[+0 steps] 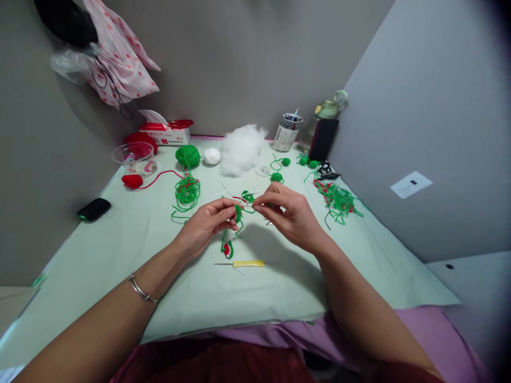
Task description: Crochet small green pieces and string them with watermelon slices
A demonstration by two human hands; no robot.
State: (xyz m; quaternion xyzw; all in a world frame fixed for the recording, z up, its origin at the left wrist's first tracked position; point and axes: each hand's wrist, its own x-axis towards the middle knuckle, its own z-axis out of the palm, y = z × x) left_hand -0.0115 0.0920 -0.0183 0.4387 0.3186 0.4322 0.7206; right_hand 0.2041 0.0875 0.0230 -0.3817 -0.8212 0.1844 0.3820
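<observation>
My left hand (pixel 209 223) pinches a small green crocheted piece (pixel 238 214) over the middle of the table. Just to its right, my right hand (pixel 285 213) has its thumb and index finger pressed together on something too small to make out, perhaps thread or a needle. Green yarn tails hang below the held piece. Under my left hand lies a small red, white and green crocheted piece (pixel 228 250). A crochet hook with a yellow handle (pixel 248 264) rests nearer the front edge. Behind my fingers sits another small green piece (pixel 248 197), partly hidden.
White stuffing (pixel 242 149), a white ball (pixel 212 156) and a green yarn ball (pixel 188 156) stand behind. Tangled green yarn (pixel 341 203) lies right, below a phone (pixel 323 139) and a pen can (pixel 287 133). Left are a plastic tub (pixel 138 162) and a black case (pixel 94 209).
</observation>
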